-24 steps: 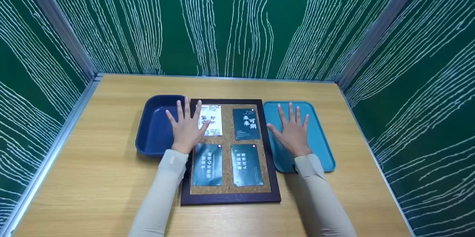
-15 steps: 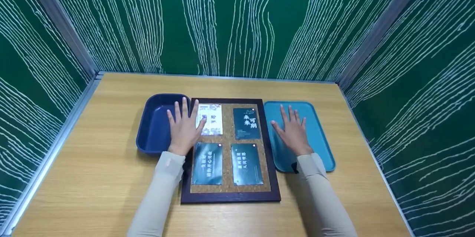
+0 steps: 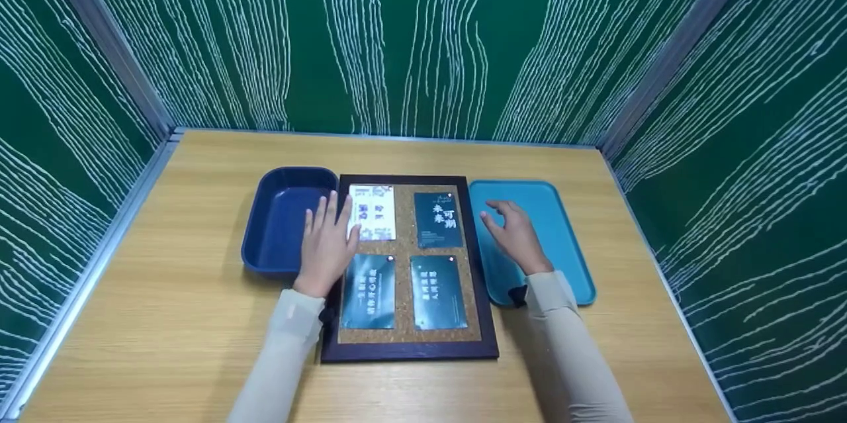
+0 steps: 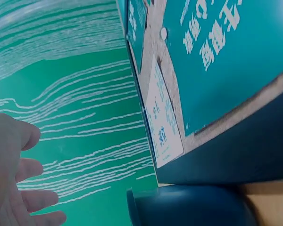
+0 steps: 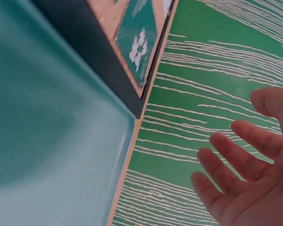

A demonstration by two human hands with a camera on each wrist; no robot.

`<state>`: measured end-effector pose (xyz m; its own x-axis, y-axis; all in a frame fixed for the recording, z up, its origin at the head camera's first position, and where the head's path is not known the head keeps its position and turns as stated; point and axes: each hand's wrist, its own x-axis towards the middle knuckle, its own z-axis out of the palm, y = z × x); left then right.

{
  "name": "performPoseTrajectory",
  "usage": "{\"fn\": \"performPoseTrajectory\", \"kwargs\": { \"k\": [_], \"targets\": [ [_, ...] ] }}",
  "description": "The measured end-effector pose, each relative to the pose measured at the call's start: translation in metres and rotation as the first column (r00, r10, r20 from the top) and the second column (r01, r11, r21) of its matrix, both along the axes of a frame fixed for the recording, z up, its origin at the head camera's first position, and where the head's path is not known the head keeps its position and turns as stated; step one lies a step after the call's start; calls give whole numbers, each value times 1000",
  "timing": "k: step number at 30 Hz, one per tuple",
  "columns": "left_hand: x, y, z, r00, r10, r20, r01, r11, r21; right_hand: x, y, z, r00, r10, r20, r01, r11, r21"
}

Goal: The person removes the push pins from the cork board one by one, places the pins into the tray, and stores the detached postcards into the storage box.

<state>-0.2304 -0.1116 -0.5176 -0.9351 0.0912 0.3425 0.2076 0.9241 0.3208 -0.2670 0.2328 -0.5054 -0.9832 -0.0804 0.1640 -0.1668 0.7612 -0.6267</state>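
Over the tray, the right hand has curled.

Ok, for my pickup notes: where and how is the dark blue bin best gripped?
I'd pinch the dark blue bin at its left rim, coming from the left: that raised wall faces away from the framed corkboard beside the bin.

Pale grey sleeves, black wrist pieces

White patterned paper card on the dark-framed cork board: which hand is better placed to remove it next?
Likely the left hand: in the head view it partly overlaps the card, while the right hand is over the turquoise rectangular plastic tray beside the board.
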Motion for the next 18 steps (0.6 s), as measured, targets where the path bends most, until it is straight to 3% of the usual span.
{"fn": "performPoseTrajectory", "kwargs": {
  "k": [5, 11, 14, 18],
  "targets": [
    [10, 8, -5, 1000, -28, 14, 27, 999, 17, -3, -6, -1, 999, 30, 24, -27, 996, -88],
    [23, 23, -12, 998, -49, 42, 49, 999, -4, -6, -12, -4, 989, 50, 140, -22, 980, -196],
    [30, 36, -16, 997, -80, 17, 80, 996, -27, -8, -14, -6, 975, 50, 218, 1, 973, -230],
    [40, 59, -19, 989, -146, 0, 146, 989, -31, -9, -15, -9, 938, 57, 343, 32, 969, -247]
  ]
}}
